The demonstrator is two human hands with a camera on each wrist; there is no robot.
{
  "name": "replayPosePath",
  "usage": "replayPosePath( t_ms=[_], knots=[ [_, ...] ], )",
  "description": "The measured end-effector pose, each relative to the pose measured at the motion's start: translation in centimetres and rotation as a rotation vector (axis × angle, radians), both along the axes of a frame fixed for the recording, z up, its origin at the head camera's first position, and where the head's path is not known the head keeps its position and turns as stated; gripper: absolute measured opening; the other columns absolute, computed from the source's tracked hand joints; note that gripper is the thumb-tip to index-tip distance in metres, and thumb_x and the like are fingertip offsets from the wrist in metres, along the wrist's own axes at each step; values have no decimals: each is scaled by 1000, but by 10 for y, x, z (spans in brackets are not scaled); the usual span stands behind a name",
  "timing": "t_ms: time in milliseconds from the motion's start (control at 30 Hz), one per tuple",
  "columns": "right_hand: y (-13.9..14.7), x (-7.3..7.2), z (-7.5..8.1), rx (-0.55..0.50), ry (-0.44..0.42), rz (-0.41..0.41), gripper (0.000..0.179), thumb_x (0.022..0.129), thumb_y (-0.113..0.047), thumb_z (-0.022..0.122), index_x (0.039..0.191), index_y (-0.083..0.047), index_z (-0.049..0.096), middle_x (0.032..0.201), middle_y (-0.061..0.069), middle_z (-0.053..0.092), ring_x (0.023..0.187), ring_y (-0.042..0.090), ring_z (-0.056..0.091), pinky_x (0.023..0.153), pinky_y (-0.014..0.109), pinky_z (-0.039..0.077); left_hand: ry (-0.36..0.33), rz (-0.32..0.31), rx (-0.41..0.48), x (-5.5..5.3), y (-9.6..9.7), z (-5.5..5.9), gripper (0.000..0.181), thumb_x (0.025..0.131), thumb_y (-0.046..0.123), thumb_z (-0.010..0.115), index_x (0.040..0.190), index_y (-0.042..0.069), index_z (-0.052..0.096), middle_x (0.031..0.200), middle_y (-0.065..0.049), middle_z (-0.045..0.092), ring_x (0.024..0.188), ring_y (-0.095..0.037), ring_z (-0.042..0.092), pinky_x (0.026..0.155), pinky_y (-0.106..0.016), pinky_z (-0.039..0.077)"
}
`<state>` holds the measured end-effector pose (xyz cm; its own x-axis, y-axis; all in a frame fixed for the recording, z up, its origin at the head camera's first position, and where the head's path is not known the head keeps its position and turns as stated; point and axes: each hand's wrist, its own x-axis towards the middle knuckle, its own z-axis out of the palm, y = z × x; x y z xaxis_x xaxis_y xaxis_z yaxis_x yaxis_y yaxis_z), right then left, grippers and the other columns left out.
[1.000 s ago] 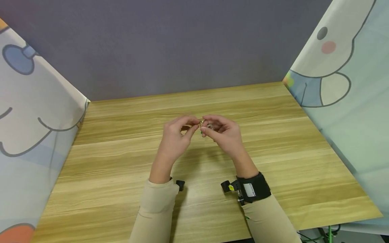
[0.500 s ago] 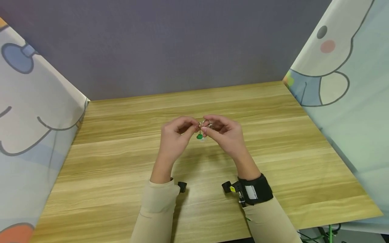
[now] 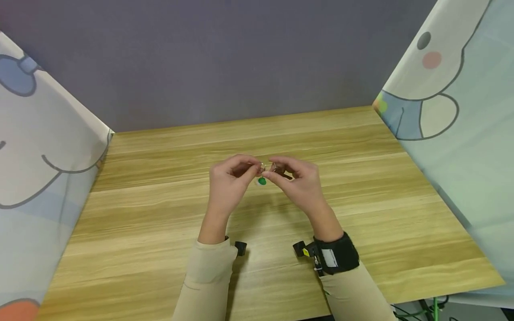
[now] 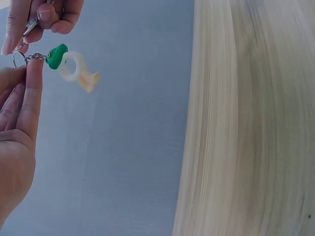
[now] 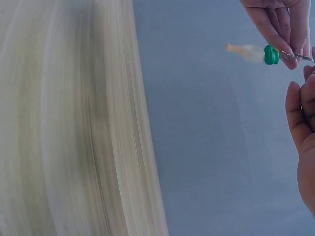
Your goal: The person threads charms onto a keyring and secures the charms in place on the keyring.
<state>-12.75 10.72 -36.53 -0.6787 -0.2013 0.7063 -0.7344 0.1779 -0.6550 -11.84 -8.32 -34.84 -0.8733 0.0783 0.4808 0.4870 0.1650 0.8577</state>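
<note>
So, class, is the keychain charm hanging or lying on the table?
Hanging: the keychain charm dangles by its chain from the left hand, apart from the table.

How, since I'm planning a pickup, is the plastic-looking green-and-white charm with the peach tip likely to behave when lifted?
The charm will probably swing, as it dangles from a silvery metal chain. It's likely light, looking smaller than the left grip. Its smooth-looking surface may be slippery.

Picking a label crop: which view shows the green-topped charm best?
Left wrist: the charm is largest, with green top, pale loop's opening and peach tip visible. Right wrist: smaller, edge-on; head: tiny, mainly green.
</note>
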Motion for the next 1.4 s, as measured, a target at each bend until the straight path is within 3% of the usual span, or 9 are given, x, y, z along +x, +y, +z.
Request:
replayPosePath(
  t_ms=[233,633,1167,1400],
  knots=[
    [0,2,0,59,103,-42,37,74,13,89,109,7,76,82,14,77,70,21,72,71,16,60,-58,-46,64,4,-1,-2,4,94,0,79,98,-1,81,94,-19,80,83,-10,80,77,-32,67],
    [0,5,-3,121,183,-79,35,76,10,90,108,8,74,85,16,77,72,22,72,67,16,57,-201,-96,151,10,-4,-1,7,94,-12,72,100,-11,76,101,-29,75,84,-8,79,79,-37,68],
    [2,1,-4,115,171,-89,32,78,10,89,107,8,76,85,16,76,72,21,70,63,16,54,-204,-98,154,5,-1,1,8,95,-10,72,102,-11,77,98,-31,76,80,-10,80,79,-38,68],
    [1,-2,-3,129,202,-81,33,76,8,91,105,6,76,80,13,74,65,16,63,56,22,48,-153,-97,136,2,-2,1,7,95,-12,71,97,-11,77,94,-29,76,79,-8,79,79,-37,68]
  ],
)
